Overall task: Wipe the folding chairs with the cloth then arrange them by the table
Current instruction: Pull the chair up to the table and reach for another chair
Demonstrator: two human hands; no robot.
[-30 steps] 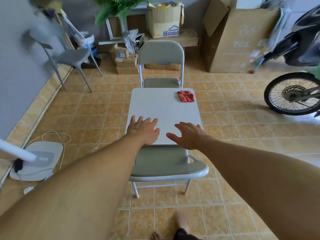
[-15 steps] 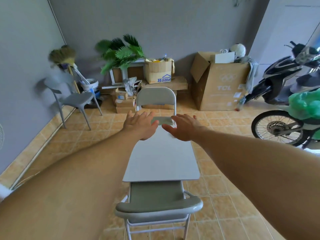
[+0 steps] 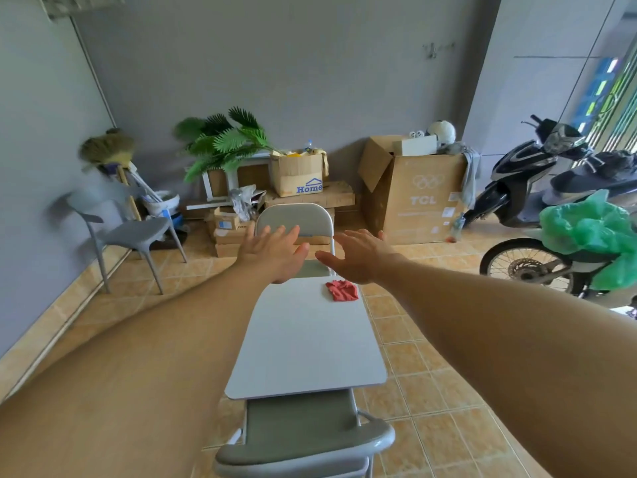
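Grey worktop [image 3: 303, 346] reached across by left hand [image 3: 275, 251] and right hand [image 3: 362, 255]: flat, splayed, slightly apart, nothing gripped. Red cloth [image 3: 342, 290] laid just under right hand, likely set aside, wiping judged done. Far folding chair [image 3: 294, 219] tucked beyond hands, near folding chair [image 3: 303, 439] behind them.

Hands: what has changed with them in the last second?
The left hand and right hand moved forward from the near edge of the table toward the far chair, open, holding nothing. The cloth, table and near chair stayed put.
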